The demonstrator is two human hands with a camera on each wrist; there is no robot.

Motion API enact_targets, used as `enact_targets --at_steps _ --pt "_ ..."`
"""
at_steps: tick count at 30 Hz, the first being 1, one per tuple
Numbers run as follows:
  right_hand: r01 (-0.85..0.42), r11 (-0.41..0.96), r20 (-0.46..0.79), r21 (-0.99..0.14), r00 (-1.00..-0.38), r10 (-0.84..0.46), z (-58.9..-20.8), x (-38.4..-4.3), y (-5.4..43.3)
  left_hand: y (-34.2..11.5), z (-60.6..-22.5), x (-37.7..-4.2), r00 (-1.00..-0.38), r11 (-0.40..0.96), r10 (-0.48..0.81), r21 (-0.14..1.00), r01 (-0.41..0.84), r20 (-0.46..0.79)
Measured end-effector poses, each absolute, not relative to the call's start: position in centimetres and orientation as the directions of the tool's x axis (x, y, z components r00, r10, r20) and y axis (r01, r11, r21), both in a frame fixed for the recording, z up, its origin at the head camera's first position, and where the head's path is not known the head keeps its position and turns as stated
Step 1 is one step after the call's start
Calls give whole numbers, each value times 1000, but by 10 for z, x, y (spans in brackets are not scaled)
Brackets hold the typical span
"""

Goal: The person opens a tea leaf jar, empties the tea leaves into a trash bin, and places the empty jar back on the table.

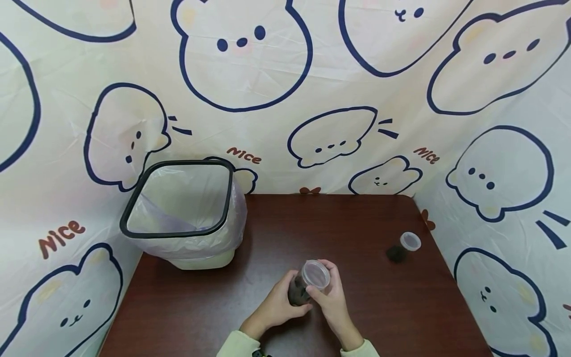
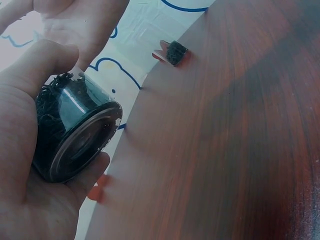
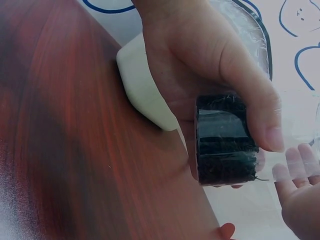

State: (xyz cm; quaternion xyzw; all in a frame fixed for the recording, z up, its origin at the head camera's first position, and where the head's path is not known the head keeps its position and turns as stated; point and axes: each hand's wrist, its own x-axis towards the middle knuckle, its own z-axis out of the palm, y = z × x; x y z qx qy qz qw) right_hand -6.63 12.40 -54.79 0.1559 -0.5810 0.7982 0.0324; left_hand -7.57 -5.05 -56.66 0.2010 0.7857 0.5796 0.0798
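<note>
On the dark wood-grain worktop (image 1: 366,317), a lined waste bin (image 1: 205,263) stands at back left. Left hand (image 1: 277,303) and right hand (image 1: 333,296) appear to be at the step of working the lid (image 1: 316,274): the left's fingers curl round the jar (image 1: 298,291), the right's pinch the lid's rim. The next move seems to call for a steady left hold while the right twists or lifts. The jar, glossy and transparent, tilts above the worktop, dark strands filling its lower part. A similar container (image 1: 396,254) sits at back right.
</note>
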Motion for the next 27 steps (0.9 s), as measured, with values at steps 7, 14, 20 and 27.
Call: enact_targets --at_steps 7,14,20,27 --pt "-228 -311 281 -923 -950 -137 -544 -66 125 -51 -566 -76 -907 249 409 944 216 100" --pt "-211 -265 263 -941 -949 -175 -543 -67 127 -51 -565 -76 -908 255 407 943 213 96" --pt "-204 -293 269 -934 -942 -200 -543 -67 128 -51 -565 -75 -909 258 407 943 210 91" --pt "-203 -349 286 -915 -936 -203 -546 -68 128 -51 -565 -75 -908 250 408 945 212 96"
